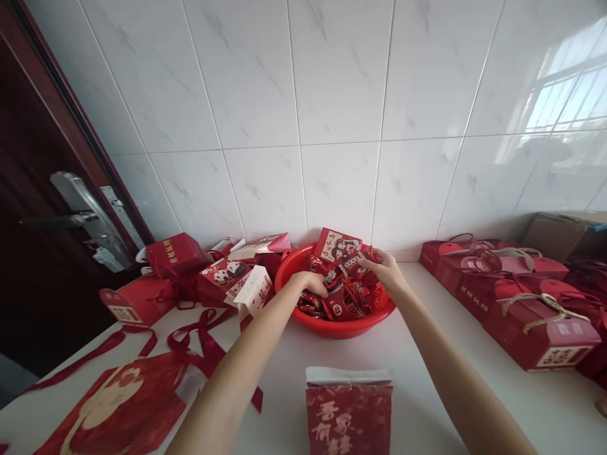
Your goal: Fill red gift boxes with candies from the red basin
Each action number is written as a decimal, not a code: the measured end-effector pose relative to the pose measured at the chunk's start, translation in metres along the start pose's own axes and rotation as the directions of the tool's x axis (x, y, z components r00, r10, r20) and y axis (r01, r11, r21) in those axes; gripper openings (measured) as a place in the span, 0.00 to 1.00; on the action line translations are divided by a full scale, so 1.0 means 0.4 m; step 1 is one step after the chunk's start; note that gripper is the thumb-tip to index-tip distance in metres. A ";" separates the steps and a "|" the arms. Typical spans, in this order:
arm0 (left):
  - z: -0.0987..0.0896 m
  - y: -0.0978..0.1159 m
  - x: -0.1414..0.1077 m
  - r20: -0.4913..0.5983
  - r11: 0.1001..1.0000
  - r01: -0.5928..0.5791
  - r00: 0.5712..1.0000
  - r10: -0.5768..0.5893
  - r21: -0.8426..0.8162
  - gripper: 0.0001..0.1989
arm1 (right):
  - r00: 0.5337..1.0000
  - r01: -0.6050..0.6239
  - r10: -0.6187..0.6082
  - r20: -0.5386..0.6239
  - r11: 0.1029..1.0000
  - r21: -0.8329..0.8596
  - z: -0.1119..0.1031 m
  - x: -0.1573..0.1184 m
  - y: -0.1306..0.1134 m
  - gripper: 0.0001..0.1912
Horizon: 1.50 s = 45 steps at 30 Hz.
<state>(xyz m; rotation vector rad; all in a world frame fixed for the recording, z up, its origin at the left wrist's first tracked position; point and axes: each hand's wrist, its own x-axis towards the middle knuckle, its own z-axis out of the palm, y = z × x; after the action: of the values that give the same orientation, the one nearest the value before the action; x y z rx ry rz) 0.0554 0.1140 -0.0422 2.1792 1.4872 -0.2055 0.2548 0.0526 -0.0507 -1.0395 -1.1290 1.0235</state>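
Observation:
A round red plastic basin (341, 330) stands against the wall, filled with small shiny red wrapped packets (339, 306) and a red box with printed cartoon figures (336, 245) leaning at its back rim. My left hand (309, 283) reaches into the left side of the basin, its fingers curled down among the packets; what they grip is hidden. My right hand (383, 270) is over the right side, thumb and fingers closed on the edge of a red packet (355, 265). Nearer to me, between my forearms, a red gift box (349, 417) with pale lettering stands upright, its top flaps raised.
Several red gift boxes (173, 258) and white-flapped cartons (253, 287) crowd the left, with dark red ribbon (208, 341) and a flat red bag (128, 404) in front. Rows of closed boxes with rope handles (540, 322) line the right. A door handle (80, 218) is far left.

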 end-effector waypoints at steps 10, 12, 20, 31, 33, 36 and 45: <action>-0.003 -0.016 0.003 0.100 0.993 -0.067 0.992 0.077 -0.099 0.17 | 1.000 0.022 -0.022 0.015 1.000 0.010 0.001 -0.006 -0.004 0.21; -0.002 -0.024 0.008 0.079 0.985 -0.092 0.991 0.104 -0.148 0.15 | 0.999 0.029 -0.030 0.019 1.000 0.011 0.001 -0.006 -0.004 0.21; 0.007 -0.038 0.016 -0.022 0.929 -0.161 0.986 0.163 -0.332 0.10 | 0.999 0.030 -0.031 0.022 0.999 0.016 0.001 -0.008 -0.007 0.21; 0.009 -0.023 0.002 -0.108 0.804 -0.215 0.977 0.186 -0.555 0.12 | 0.999 0.046 -0.046 0.005 0.999 -0.001 0.001 -0.007 -0.008 0.22; 0.010 -0.025 0.004 -0.107 0.802 -0.214 0.977 0.186 -0.558 0.12 | 0.999 0.051 -0.051 0.014 0.999 0.002 0.001 -0.007 -0.008 0.23; 0.010 -0.027 0.005 -0.107 0.800 -0.210 0.977 0.182 -0.562 0.12 | 0.999 0.042 -0.042 0.020 0.999 0.007 0.002 -0.008 -0.009 0.23; 0.010 -0.026 0.001 -0.113 0.798 -0.229 0.973 0.201 -0.558 0.10 | 0.998 0.052 -0.052 0.022 0.999 0.002 0.000 -0.003 -0.003 0.22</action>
<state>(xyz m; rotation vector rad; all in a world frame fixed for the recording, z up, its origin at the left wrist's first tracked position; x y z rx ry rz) 0.0466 0.1155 -0.0492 1.8355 1.1153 0.3381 0.2549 0.0510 -0.0496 -0.9948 -1.1675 0.9960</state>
